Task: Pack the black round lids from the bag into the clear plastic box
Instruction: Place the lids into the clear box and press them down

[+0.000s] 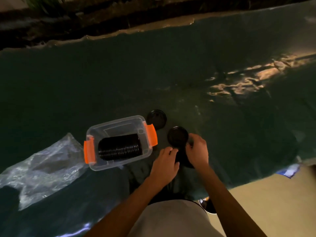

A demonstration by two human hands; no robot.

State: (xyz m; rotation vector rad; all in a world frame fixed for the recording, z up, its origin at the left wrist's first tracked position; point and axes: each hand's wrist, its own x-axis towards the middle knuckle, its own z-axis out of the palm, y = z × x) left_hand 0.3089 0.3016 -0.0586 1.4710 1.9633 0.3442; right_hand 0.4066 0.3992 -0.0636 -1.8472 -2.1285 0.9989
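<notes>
1. A row of black round lids (120,148) lies on its side inside the clear plastic box (119,142), filling the near part of it. The row's long axis runs along the length of the box, from the orange latch (89,152) at the left end toward the orange latch (150,135) at the right end, and the lid rims show as ridges.
2. The box sits open on a dark green sheet (119,74), and its long axis tilts slightly up toward the right.
3. The crumpled clear bag (44,168) lies flat on the sheet, just left of the box.
4. One loose black lid (156,119) sits flat just beyond the right end of the box.
5. A short stack of lids (177,137) is tipped up between the hands, its round face turned toward the camera.
6. The left hand (165,164) curls its fingers against the near left edge of that stack.
7. The right hand (197,151) grips the right side, fingers bent around the rim.
8. Both grips close on the stack, though the low light and blur hide the exact finger contact.
</notes>
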